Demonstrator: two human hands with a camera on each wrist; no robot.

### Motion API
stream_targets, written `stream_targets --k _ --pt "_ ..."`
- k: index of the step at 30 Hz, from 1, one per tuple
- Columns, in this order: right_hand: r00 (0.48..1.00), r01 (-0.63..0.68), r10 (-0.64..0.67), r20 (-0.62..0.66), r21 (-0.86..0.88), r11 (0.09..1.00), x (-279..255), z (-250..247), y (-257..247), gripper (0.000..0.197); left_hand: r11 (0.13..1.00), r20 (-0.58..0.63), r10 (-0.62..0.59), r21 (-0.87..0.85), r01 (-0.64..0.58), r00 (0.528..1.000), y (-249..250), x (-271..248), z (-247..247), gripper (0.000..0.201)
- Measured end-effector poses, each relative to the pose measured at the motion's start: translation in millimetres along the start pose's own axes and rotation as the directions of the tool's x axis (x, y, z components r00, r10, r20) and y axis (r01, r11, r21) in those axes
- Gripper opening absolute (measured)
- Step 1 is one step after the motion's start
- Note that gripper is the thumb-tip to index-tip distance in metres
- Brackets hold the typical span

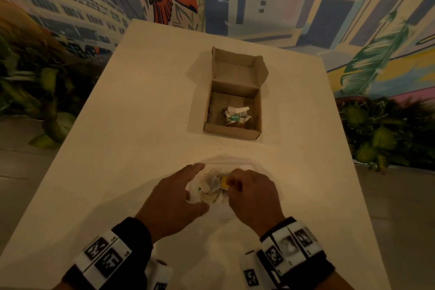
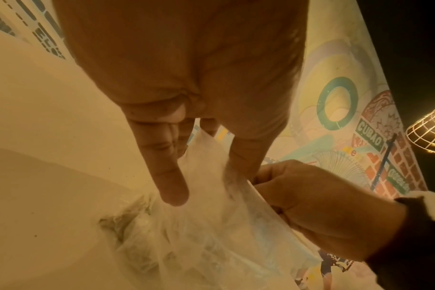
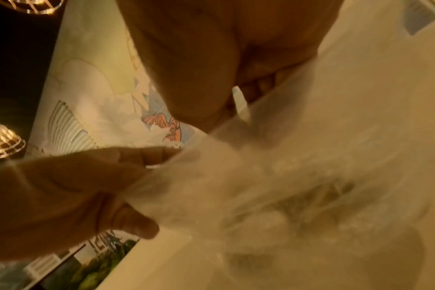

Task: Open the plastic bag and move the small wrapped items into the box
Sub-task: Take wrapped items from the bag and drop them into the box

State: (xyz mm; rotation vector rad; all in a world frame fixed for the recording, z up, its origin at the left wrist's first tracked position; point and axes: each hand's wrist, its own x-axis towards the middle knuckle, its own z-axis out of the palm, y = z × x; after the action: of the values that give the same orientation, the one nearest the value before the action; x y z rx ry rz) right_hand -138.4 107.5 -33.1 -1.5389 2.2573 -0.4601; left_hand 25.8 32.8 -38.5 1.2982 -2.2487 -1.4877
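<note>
A clear plastic bag [image 1: 213,192] with several small wrapped items lies on the white table [image 1: 131,125] near its front edge. My left hand [image 1: 193,188] grips the bag's left rim, plastic between thumb and fingers [image 2: 171,176], and holds the mouth apart. My right hand [image 1: 231,182] reaches into the mouth and pinches a small wrapped item with a yellow tag [image 1: 224,182]. In the right wrist view the bag [image 3: 298,186] is blurred and the fingers curl into it. The open cardboard box [image 1: 231,133] stands beyond, with a few wrapped items [image 1: 236,116] inside.
The box's lid [image 1: 237,70] stands up at its far side. Bare tabletop lies between the bag and the box and to both sides. The table's edges drop off left and right, with green plants [image 1: 381,134] on the floor and a painted wall behind.
</note>
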Motion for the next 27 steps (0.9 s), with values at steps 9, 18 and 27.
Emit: stream_targets --k 9,18,27 --pt "0.974 -0.157 0.186 0.132 -0.208 0.965 27.5 33.6 -21.4 0.055 1.000 0.030 0.006 0.016 -0.006 1.000 1.6 -3.0 3.8 0.083" --pt "0.979 -0.169 0.168 0.112 -0.002 0.986 15.0 -3.1 -4.0 0.023 0.999 -0.009 -0.033 0.025 0.034 0.999 -0.9 -2.6 0.2 0.084" --pt "0.999 0.004 0.002 -0.045 0.137 0.991 -9.0 -20.4 13.1 0.004 0.997 -0.014 -0.074 0.024 0.074 0.997 -0.4 -4.9 2.4 0.082"
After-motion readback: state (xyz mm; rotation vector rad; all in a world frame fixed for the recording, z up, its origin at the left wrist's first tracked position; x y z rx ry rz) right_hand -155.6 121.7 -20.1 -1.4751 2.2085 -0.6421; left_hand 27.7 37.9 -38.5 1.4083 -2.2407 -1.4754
